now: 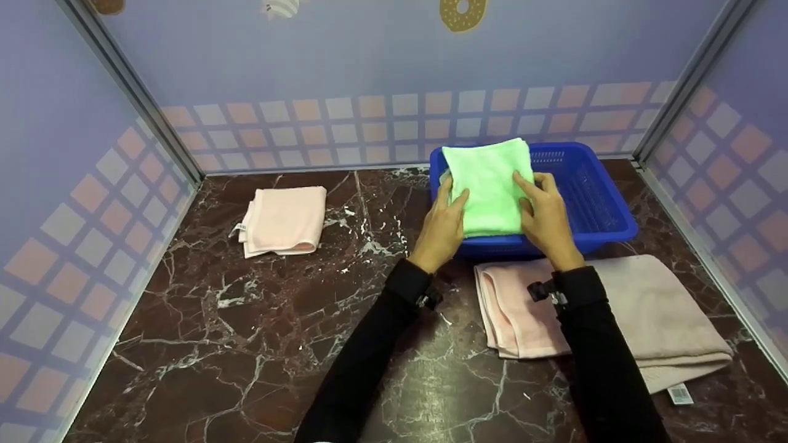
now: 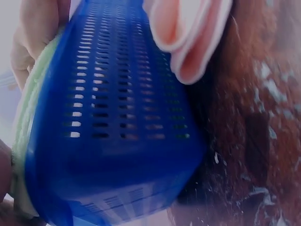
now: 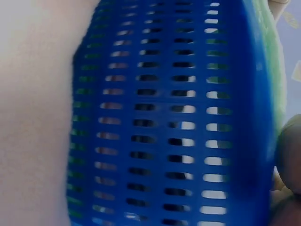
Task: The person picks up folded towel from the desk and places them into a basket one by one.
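A folded green towel (image 1: 489, 184) lies over the left part of a blue slotted basket (image 1: 594, 197). My left hand (image 1: 452, 195) grips the towel's left edge, thumb on top. On the opposite edge my right hand (image 1: 530, 189) holds it the same way. The towel sits about level with the basket's rim. In the left wrist view the basket's wall (image 2: 108, 117) fills the frame, with the green towel's edge (image 2: 27, 117) at the left. The right wrist view shows the basket's wall (image 3: 164, 117) and a strip of green towel (image 3: 276, 61).
A folded pink towel (image 1: 284, 219) lies at the left of the dark marble table (image 1: 246, 344). In front of the basket lie another pink towel (image 1: 514, 311) and a beige towel (image 1: 662, 314), under my right forearm. Patterned walls close in three sides.
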